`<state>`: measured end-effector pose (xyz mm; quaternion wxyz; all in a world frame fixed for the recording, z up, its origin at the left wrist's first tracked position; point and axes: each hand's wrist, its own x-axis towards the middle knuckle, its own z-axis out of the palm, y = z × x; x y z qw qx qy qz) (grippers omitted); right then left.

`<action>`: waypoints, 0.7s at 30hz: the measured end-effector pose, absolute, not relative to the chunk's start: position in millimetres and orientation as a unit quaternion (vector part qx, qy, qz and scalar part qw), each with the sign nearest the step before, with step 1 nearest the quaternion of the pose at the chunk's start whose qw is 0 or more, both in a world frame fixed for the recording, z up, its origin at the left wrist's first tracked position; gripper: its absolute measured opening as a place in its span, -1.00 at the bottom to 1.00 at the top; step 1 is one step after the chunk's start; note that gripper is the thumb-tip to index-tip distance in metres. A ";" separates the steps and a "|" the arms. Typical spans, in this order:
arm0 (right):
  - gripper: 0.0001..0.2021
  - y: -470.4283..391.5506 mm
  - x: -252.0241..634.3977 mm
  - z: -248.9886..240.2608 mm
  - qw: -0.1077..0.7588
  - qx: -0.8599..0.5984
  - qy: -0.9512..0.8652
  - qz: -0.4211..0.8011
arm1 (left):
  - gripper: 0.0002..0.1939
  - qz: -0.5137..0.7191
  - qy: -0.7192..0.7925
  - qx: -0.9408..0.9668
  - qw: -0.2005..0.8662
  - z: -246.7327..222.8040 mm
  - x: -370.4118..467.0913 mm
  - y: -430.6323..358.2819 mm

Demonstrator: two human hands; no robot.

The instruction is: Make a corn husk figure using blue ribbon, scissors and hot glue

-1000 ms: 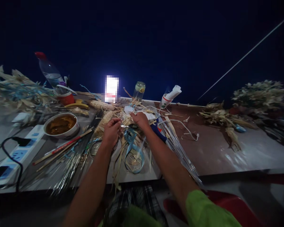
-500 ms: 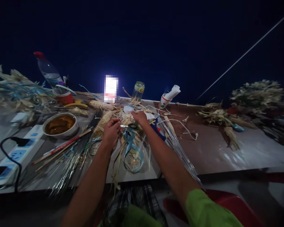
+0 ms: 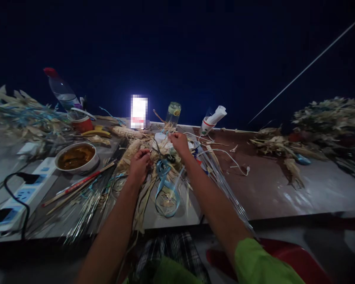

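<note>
Cluttered table (image 3: 254, 197), pale husks (image 3: 166, 150) (dry, frayed) between hands, left grip (image 3: 150, 151) and right grip (image 3: 169, 136) narrow, contents unclear

table (image 3: 263, 185) under husks (image 3: 142, 205) and bowl (image 3: 87, 167)

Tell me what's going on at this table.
Someone sits or stands at a cluttered table, both hands over a pile of dried plant strips. The left hand and right hand are apart, fingers bent; whatever they may hold is too small and dark to make out. A looped blue ribbon lies just nearer the person, with a corncob and a bowl of brown liquid off to the left.
</note>
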<state>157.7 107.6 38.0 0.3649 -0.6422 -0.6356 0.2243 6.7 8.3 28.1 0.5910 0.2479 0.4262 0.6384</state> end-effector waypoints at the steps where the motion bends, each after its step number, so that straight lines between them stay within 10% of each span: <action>1: -0.68 106.1 159.1 41.9 0.402 -0.619 -0.638 0.217 | -0.74 0.638 0.428 0.249 0.590 27.8 6.8 8.4; 12: -0.72 88.7 161.6 80.6 0.578 -0.535 -0.611 0.077 | -0.71 0.637 0.435 0.232 0.592 24.8 6.0 10.2; 21: -0.71 104.6 164.2 113.2 0.689 -0.461 -0.486 0.278 | -0.73 0.654 0.421 0.236 0.583 28.9 5.7 8.0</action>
